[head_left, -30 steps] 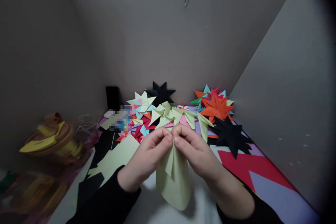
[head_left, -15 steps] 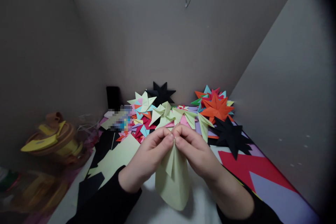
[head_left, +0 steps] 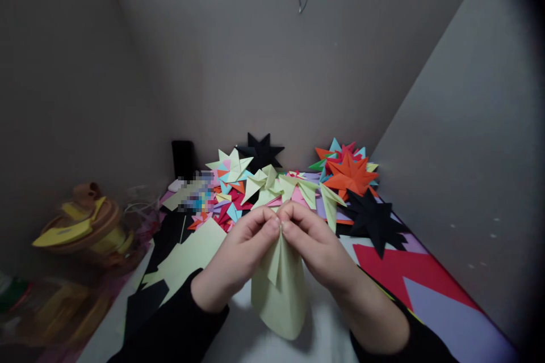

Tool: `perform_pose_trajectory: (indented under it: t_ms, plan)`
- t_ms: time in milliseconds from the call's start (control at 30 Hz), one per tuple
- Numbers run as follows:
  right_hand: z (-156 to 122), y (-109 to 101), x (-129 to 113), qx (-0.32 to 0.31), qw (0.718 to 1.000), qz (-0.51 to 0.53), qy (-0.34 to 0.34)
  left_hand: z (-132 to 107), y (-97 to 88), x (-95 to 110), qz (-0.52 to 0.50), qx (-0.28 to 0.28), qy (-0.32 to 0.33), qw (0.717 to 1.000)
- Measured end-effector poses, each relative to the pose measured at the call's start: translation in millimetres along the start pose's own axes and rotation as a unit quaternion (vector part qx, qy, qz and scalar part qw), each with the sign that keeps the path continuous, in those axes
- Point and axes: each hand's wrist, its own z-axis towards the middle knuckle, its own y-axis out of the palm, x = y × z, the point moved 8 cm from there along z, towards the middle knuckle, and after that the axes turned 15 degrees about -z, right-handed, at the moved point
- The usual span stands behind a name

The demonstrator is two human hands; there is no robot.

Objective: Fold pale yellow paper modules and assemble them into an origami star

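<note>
A pale yellow-green sheet of paper [head_left: 279, 306] hangs from my fingertips, gathered into folds at its top and flaring wider below. My left hand [head_left: 251, 244] pinches the top from the left, thumb against bent fingers. From the right, my right hand [head_left: 313, 244] pinches the same top point, the two thumbs nearly touching. The fingers hide the pinched tip. Just beyond my hands lie several folded pale green paper pieces [head_left: 266, 184].
Behind stand a black paper star [head_left: 260, 150], a pale green star [head_left: 232, 164] and an orange star [head_left: 351, 174]. Another black star [head_left: 377, 218] lies right, above red paper [head_left: 395, 266]. Pale green sheets [head_left: 191, 255] are at left, beside a brown pot [head_left: 85, 227]. A dark phone [head_left: 183, 159] leans behind.
Almost nothing differs. Both hands keep the same pinch on the paper, and the whole view has shifted very slightly.
</note>
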Motion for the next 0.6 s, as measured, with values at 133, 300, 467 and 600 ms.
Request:
perform_pose_trajectory:
  t_ms: [133,300,467,600]
  plan:
    - [0.1,0.4,1.4,-0.001,1.000,0.006,-0.001,0.4,0.7,1.2,0.002,0.002,0.003,1.000]
    - [-0.3,-0.1,1.9,0.007,1.000,0.007,-0.007,-0.1,2.2,1.9,0.003,-0.002,0.003,1.000]
    - [-0.5,-0.2,1.7,0.005,1.000,0.003,-0.004,-0.8,1.4,1.3,0.011,-0.003,0.000,1.000]
    - [-0.3,0.2,1.1,0.003,1.000,0.002,-0.005,-1.1,2.0,1.2,0.008,-0.004,0.001,1.000]
